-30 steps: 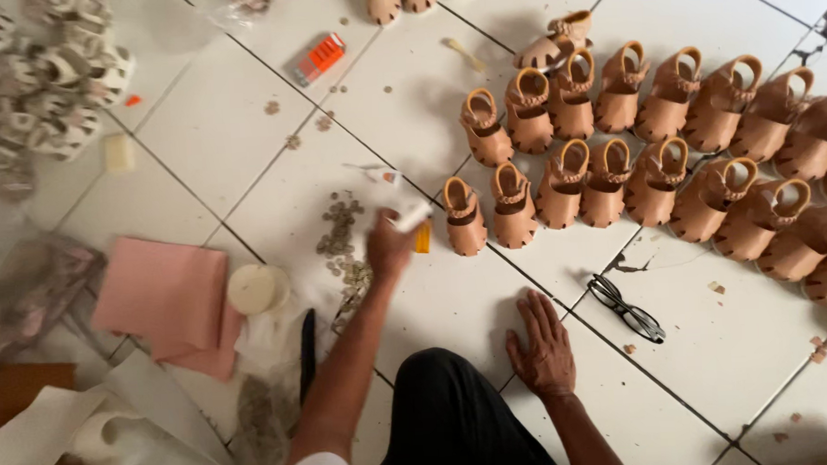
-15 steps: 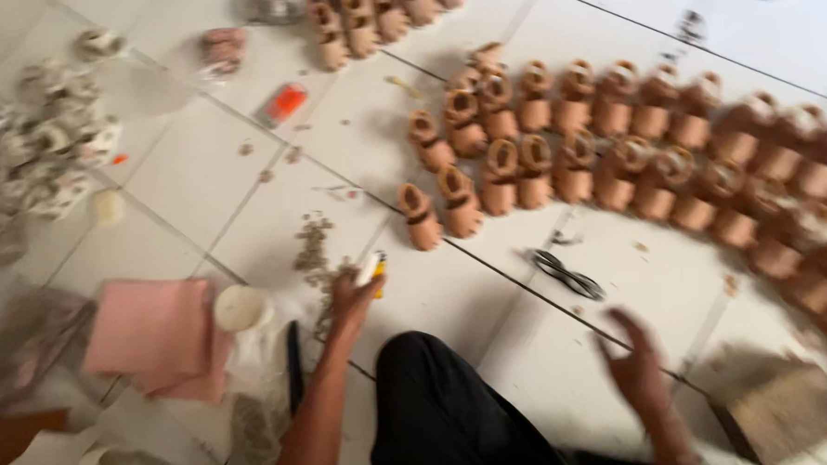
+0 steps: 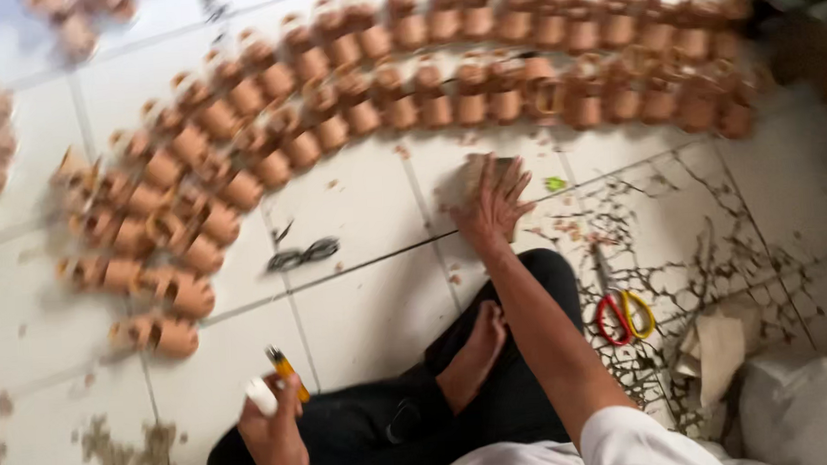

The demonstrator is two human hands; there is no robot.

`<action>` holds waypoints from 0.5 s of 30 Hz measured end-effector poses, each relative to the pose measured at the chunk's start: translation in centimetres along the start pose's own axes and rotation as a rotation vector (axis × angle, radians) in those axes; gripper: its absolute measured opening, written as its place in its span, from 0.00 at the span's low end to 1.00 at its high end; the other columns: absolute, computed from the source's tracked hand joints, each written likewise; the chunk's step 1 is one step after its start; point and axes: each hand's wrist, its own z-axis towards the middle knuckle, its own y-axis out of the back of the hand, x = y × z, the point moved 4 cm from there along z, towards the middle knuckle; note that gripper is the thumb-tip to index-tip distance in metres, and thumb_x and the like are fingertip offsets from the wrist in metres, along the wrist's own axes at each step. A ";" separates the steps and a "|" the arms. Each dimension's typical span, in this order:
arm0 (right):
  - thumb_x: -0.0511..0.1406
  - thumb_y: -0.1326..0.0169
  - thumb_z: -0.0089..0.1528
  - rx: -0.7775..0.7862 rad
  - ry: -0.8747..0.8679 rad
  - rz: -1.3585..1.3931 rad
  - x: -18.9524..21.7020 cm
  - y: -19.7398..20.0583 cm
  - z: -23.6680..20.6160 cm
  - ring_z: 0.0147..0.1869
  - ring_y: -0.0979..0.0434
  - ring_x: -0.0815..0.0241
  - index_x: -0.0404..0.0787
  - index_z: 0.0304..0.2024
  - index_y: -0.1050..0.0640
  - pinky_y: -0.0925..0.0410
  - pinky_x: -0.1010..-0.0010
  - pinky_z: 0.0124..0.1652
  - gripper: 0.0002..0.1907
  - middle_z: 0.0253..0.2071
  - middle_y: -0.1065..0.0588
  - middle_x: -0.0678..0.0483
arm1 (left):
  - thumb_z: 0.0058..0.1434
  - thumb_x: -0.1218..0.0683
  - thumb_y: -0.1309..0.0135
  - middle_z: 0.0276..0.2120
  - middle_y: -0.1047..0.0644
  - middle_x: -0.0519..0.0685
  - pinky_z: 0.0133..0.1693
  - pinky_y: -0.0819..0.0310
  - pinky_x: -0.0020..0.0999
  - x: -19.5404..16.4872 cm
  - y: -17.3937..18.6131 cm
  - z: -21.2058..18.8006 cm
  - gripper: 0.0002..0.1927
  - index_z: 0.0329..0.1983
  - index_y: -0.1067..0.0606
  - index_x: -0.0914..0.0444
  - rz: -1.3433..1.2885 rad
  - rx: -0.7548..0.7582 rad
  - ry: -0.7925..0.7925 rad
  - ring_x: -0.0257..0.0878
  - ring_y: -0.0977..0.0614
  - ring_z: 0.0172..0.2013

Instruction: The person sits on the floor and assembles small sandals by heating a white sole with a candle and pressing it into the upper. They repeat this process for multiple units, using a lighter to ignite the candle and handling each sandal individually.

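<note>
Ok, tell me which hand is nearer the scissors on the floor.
Right. The right hand rests up-left of the scissors, on a flat brown piece. The left hand is far across the legs, gripping a lighter.

Floor (image 3: pixel 371 318): large white glazed tiles with thin dark grout lines running diagonally through the view. Surface glossy, with soft diffuse daylight and no hard shadows. One section of tiles (image 3: pixel 702 238) at the right is badly crazed, a web of dark cracks spreading across several squares. Small brown crumbs and scraps (image 3: pixel 125 450) lie scattered over the floor, thickest at the lower left. At the far upper right, a dark brown surface (image 3: pixel 819 52) meets the tiles; blurred, its kind cannot be told. A pale bundled sack (image 3: pixel 802 411) sits in the lower right corner. No walls or windows in view.
</note>
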 end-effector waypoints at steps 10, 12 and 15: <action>0.49 0.24 0.43 -0.189 -0.057 0.673 -14.6 1.6 4.0 0.65 0.29 0.39 0.40 0.71 0.40 0.32 0.52 0.61 0.60 0.63 0.31 0.39 | 0.60 0.61 0.40 0.28 0.24 0.49 0.27 0.36 0.28 1.1 -3.3 -3.2 0.14 0.46 0.28 0.74 0.013 0.173 0.019 0.32 0.29 0.23; 0.50 0.23 0.45 -0.316 0.030 0.593 -19.8 2.5 4.3 0.65 0.28 0.41 0.39 0.70 0.37 0.31 0.53 0.62 0.57 0.63 0.29 0.40 | 0.62 0.61 0.39 0.26 0.28 0.46 0.29 0.35 0.28 1.3 -3.3 -3.6 0.16 0.49 0.28 0.74 -0.028 0.216 0.031 0.31 0.30 0.24; 0.53 0.22 0.44 -0.327 -0.147 0.569 -30.0 2.9 2.3 0.64 0.30 0.44 0.38 0.67 0.37 0.31 0.54 0.58 0.58 0.62 0.32 0.39 | 0.63 0.61 0.38 0.25 0.31 0.45 0.30 0.35 0.29 1.6 -3.6 -4.5 0.16 0.51 0.27 0.74 -0.039 0.262 0.081 0.31 0.32 0.24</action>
